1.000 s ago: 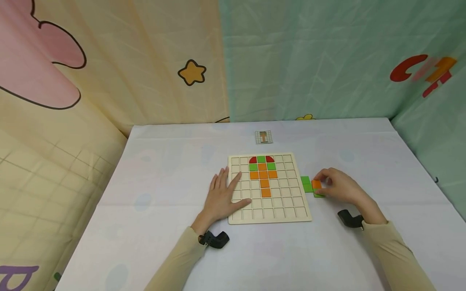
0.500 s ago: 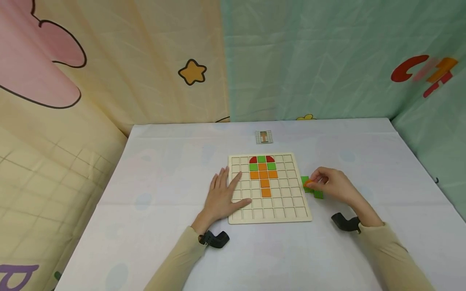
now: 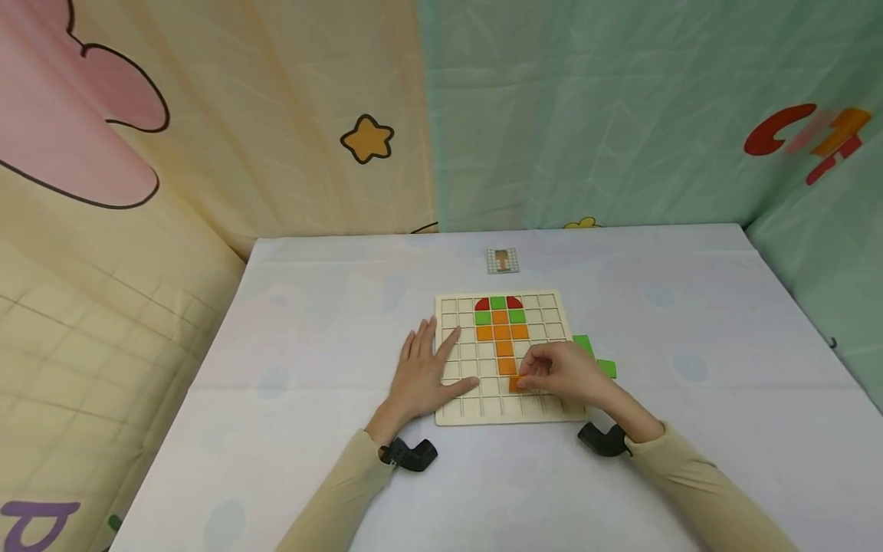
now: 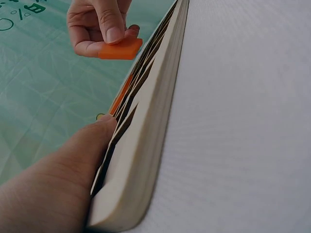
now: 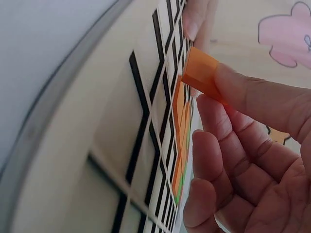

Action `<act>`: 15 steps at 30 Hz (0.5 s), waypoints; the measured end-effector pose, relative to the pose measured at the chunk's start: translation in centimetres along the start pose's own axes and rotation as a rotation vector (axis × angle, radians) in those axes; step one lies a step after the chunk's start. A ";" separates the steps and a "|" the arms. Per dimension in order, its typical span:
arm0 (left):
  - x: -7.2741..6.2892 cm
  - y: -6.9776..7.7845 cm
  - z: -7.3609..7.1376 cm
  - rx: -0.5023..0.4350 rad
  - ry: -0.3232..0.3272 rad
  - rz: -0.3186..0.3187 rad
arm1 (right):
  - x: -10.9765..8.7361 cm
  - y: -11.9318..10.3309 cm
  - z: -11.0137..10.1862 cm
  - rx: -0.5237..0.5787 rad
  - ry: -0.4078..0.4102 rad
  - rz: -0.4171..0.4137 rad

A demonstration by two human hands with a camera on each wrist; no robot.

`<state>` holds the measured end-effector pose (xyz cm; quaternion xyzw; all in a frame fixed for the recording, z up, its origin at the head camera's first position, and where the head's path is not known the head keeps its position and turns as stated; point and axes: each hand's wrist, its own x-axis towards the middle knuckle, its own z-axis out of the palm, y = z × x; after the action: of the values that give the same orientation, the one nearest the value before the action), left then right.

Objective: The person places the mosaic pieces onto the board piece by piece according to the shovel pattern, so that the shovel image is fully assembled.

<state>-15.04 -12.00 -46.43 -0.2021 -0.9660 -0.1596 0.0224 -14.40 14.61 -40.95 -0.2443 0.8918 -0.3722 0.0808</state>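
My right hand (image 3: 567,373) pinches an orange square tile (image 4: 119,50) between thumb and fingers, over the lower middle of a pale grid board (image 3: 458,412). In the right wrist view the held tile (image 5: 200,73) is tilted above the grooved squares. Set in the board are red quarter-round tiles (image 3: 514,303), green square tiles (image 3: 516,316) and a column of orange tiles (image 3: 506,348), right above the held one. My left hand (image 3: 419,376) lies with fingers spread over the board's left edge, its thumb (image 4: 99,133) on the board surface.
Loose green tiles (image 3: 607,369) lie on the white-covered table (image 3: 331,322) at the board's right edge, partly behind the right hand. A small card (image 3: 502,261) with a grid picture lies beyond the board. Printed curtains (image 3: 593,100) hang behind and at the sides.
My right hand has picked the orange tile off the loose tiles on the right and carried it left over the board, below the orange column. The left hand stays in place.
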 end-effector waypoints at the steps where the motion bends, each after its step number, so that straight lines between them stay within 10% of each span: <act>1: 0.0 0.0 0.1 -0.002 -0.003 -0.001 | 0.1 -0.1 0.2 -0.009 -0.002 -0.009; 15: 0.1 0.1 0.0 0.000 -0.007 -0.005 | 1.2 -0.4 1.2 -0.135 -0.021 0.020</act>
<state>-15.07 -11.90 -46.45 -0.2001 -0.9666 -0.1588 0.0187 -14.93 13.01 -41.43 -0.2440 0.9164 -0.3079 0.0771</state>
